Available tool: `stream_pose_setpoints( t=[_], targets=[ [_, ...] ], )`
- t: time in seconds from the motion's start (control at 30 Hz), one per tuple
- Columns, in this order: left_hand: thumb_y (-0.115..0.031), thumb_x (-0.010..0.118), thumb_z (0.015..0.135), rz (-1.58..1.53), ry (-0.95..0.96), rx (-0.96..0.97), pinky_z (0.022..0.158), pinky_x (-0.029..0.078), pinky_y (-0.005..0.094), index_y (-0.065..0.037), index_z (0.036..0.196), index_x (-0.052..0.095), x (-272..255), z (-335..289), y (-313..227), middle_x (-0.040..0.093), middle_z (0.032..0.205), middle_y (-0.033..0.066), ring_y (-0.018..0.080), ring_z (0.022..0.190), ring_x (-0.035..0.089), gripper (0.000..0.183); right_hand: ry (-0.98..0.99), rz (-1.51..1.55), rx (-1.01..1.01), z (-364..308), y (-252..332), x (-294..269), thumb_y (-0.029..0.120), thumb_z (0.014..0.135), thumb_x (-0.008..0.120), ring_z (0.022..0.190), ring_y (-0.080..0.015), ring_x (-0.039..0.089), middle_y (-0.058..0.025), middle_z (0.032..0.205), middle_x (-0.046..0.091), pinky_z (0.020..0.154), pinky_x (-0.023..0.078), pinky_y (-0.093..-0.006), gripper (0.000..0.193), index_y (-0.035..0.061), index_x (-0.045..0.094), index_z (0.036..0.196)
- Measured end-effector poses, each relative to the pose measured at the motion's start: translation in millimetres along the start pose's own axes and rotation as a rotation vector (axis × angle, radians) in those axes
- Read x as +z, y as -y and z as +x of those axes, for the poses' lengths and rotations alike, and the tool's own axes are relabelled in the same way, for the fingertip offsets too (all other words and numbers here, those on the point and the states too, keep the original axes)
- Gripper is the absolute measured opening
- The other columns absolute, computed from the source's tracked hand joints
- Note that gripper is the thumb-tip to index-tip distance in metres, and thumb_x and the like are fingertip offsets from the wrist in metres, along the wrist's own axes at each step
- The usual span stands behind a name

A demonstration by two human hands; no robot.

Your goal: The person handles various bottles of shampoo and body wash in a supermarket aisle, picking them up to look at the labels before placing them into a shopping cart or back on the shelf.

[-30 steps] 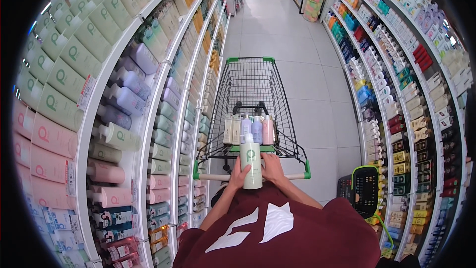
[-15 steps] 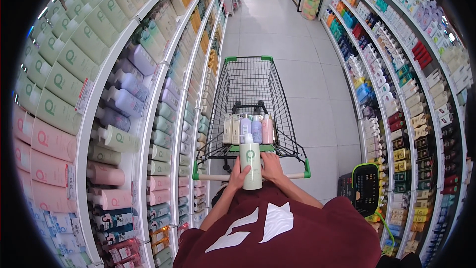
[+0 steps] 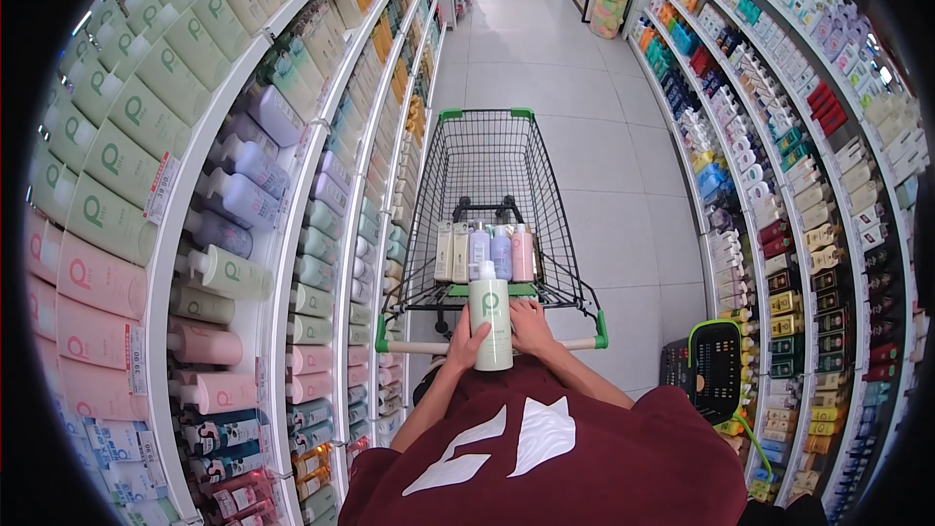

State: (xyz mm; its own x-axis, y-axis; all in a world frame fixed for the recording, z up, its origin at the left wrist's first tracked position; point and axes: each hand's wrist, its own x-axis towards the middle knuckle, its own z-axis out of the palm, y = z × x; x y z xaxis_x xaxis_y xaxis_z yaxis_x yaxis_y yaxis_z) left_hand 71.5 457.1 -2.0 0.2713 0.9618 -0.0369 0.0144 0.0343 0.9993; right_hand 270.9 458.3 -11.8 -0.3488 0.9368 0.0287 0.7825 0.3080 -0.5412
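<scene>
A pale green pump bottle [image 3: 490, 331] stands nearly upright in front of my chest, just short of the shopping cart's handle [image 3: 575, 343]. My left hand [image 3: 467, 336] wraps round its left side, thumb across the front. Against its right side is my right hand [image 3: 533, 326], fingers curled and partly hidden behind the bottle. Beyond it, at the near end of the shopping cart [image 3: 556, 205], several products stand in a row: cream packs [image 3: 453, 251], two lilac pump bottles [image 3: 501, 255] and a pink pump bottle [image 3: 522, 255].
Close on my left rises a shelf [image 3: 175, 234] packed with green, pink and lilac bottles. Another full shelf [image 3: 755, 224] lines the right side. A black basket with a green handle [image 3: 716, 370] is at my right. A clear bin of colourful items [image 3: 612, 0] stands farther up the aisle.
Almost nothing differs. The pump bottle and both hands have shifted very slightly, and the grip looks the same.
</scene>
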Motion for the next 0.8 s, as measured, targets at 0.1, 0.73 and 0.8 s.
stream_pose_setpoints(
  t=[0.1,0.73,0.8],
  targets=[
    [-0.042,0.062,0.092,-0.002,0.013,-0.003,0.103,0.042,0.0369,0.003,0.147,0.034,-1,1,2,0.056,0.13,0.0192,0.0255,0.118,0.056,0.076,0.021,0.005,0.006,0,0,0,0.028,0.083,0.065,0.126,-0.0299,0.05,-0.0131,0.133,0.057,0.109,0.029,-0.0534,0.055,0.0071,0.054,0.132],
    [-0.042,0.061,0.092,0.008,-0.008,0.02,0.103,0.042,0.038,0.003,0.147,0.034,1,-1,6,0.057,0.13,0.0205,0.0279,0.118,0.057,0.075,-0.021,0.106,-0.021,1,-6,4,0.027,0.085,0.065,0.126,-0.0321,0.049,-0.0142,0.131,0.056,0.108,0.029,-0.0524,0.052,0.007,0.054,0.132],
    [-0.035,0.059,0.093,-0.009,-0.014,0.011,0.102,0.042,0.0351,0.003,0.142,0.04,2,0,-2,0.057,0.126,0.0164,0.0227,0.115,0.055,0.065,-0.046,0.094,-0.02,2,-5,6,0.029,0.085,0.064,0.121,-0.0319,0.051,-0.0141,0.127,0.059,0.105,0.032,-0.0482,0.048,0.0066,0.057,0.127]
  ],
)
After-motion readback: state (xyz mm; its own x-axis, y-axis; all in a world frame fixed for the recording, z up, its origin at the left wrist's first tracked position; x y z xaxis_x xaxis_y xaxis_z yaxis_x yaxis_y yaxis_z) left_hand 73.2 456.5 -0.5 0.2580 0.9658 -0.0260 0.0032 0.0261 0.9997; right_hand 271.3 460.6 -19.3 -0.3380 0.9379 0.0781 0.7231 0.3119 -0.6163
